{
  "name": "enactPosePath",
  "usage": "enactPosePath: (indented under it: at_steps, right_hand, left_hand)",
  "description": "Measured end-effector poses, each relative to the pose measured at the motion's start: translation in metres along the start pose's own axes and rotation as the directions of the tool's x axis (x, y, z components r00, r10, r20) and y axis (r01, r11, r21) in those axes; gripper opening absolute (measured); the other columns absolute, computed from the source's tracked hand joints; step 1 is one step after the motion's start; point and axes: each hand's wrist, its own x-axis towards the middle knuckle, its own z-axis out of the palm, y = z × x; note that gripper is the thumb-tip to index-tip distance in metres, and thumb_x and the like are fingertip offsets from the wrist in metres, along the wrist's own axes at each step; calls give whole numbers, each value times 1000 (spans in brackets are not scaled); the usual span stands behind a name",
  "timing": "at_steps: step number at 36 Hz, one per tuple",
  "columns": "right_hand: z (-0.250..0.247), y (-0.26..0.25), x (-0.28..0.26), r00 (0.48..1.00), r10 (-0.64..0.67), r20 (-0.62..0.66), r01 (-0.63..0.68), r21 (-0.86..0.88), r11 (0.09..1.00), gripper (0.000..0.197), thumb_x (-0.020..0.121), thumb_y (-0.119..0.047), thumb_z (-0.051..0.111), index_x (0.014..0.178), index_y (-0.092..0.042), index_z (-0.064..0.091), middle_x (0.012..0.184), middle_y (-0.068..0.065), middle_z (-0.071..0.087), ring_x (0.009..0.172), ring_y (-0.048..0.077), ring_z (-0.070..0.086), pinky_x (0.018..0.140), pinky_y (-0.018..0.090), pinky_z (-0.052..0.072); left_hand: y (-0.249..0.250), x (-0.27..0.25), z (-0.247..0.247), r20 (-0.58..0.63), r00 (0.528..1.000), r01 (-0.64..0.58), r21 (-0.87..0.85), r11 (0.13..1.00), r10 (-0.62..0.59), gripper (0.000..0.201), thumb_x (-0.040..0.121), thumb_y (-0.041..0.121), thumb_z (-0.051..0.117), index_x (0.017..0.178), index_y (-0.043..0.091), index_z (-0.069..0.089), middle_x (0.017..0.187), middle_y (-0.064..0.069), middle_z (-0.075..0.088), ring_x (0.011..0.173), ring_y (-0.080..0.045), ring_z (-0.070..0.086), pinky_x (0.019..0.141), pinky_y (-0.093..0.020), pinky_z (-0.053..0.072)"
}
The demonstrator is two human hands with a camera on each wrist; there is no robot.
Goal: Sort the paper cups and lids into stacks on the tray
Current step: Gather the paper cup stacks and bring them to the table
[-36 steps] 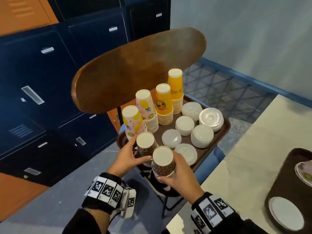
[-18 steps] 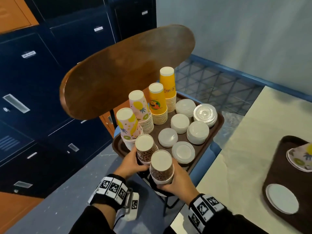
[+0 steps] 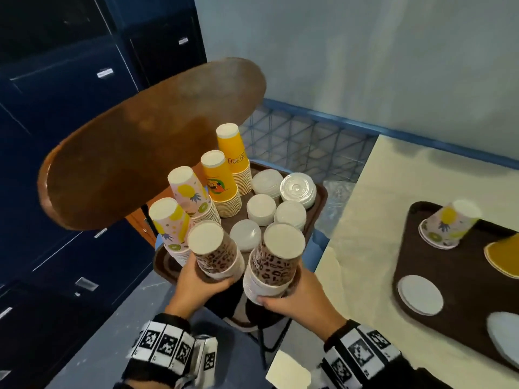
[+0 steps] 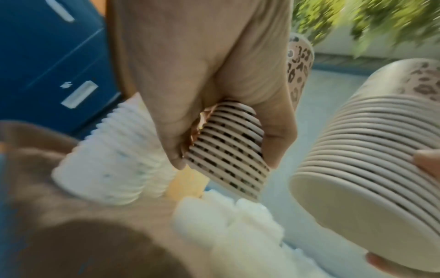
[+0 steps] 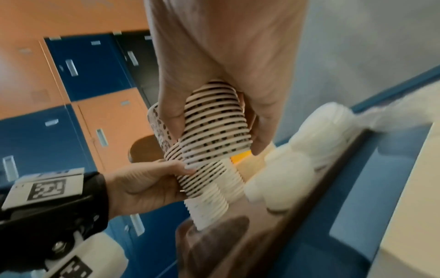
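Two stacks of upside-down leopard-print cups are held side by side above the near edge of the brown tray (image 3: 320, 197) on the chair. My left hand (image 3: 202, 282) grips the left leopard stack (image 3: 213, 256) round its lower rims. My right hand (image 3: 292, 296) grips the right leopard stack (image 3: 276, 265) the same way. In the left wrist view the left hand (image 4: 214, 112) curls round its stack (image 4: 226, 146). In the right wrist view the right hand (image 5: 226, 75) curls round its stack (image 5: 214, 127). Pineapple cup stacks (image 3: 179, 209), orange cup stacks (image 3: 224, 178) and lid stacks (image 3: 280, 197) stand on the tray.
The wooden chair back (image 3: 140, 153) rises behind the tray, with blue lockers (image 3: 56, 136) to the left. A cream table (image 3: 393, 192) on the right bears a second brown tray (image 3: 449, 276) holding a pineapple cup (image 3: 446, 226), loose lids (image 3: 420, 294) and an orange cup at the frame edge.
Both hands have raised their leopard stacks up off the tray's near edge, closer to the head camera. The head view has turned right, showing more of the second tray.
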Motion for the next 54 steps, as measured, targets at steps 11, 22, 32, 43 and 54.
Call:
enactPosePath:
  at_steps: [11,22,32,43,54]
  right_hand:
    - [-119,-15,-86,876,36,-481,43,154,987,62,57,-6,87,107,-23,54,99,-22,63,91,-22,57,76,0,42]
    - [-277,20,-225,544,181,-819,-106,147,983,61,67,-13,82,117,-20,47,93,-13,61,77,-17,58,64,-4,40]
    - [-406,101,-314,221,170,-960,-238,116,964,78,63,-13,84,127,-13,41,115,6,63,104,20,58,84,26,40]
    - [-490,194,-323,270,274,-923,-357,169,919,81,59,-21,86,126,-10,42,122,11,62,113,29,59,89,32,44]
    - [-532,243,-304,293,346,-891,-372,228,900,77,62,-20,84,126,-9,42,121,12,63,111,30,59,86,30,43]
  left_hand:
    - [130,-15,102,235,916,-318,-62,946,324,79,27,52,82,96,21,61,91,26,67,86,11,59,80,-12,46]
    - [216,-78,283,580,673,-494,-111,863,460,90,39,51,76,120,20,54,109,14,65,101,1,61,84,-21,51]
    - [256,-143,454,787,492,-324,-230,917,372,75,60,6,86,125,10,48,114,7,66,101,6,63,82,-12,50]
    - [248,-170,610,759,614,-223,-97,970,217,79,55,4,88,124,13,50,113,2,64,106,-15,62,96,-33,48]
    - [233,-165,689,691,689,-343,42,938,220,70,50,13,90,106,18,49,104,2,63,97,-18,61,88,-31,48]
